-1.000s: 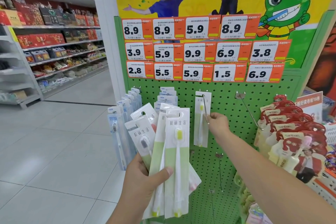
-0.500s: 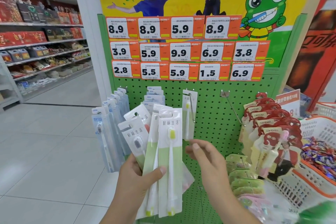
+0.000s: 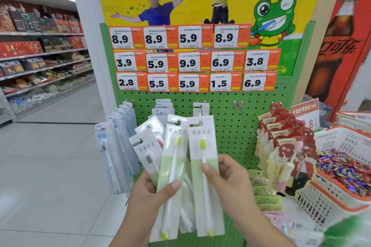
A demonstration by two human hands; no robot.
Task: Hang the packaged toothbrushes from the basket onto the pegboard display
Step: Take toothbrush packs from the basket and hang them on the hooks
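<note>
green pegboard (image 3: 230, 138) with hanging blue toothbrush packs (image 3: 118, 146) and red packs (image 3: 289, 142)

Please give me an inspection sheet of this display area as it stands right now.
Surface: green pegboard, one bare hook right of centre.
Job's things: fan of packaged toothbrushes in the left hand; one green-and-white pack pinched by the right hand; one matching pack hangs on the board.
Clutter: blue packs hang at left, red packs at right.
Grippers: both hands grip packs.
Cables: nothing seen.
Surroundings: price tags above; white basket of wrapped sweets at right; stocked shelves along the aisle at left.
</note>
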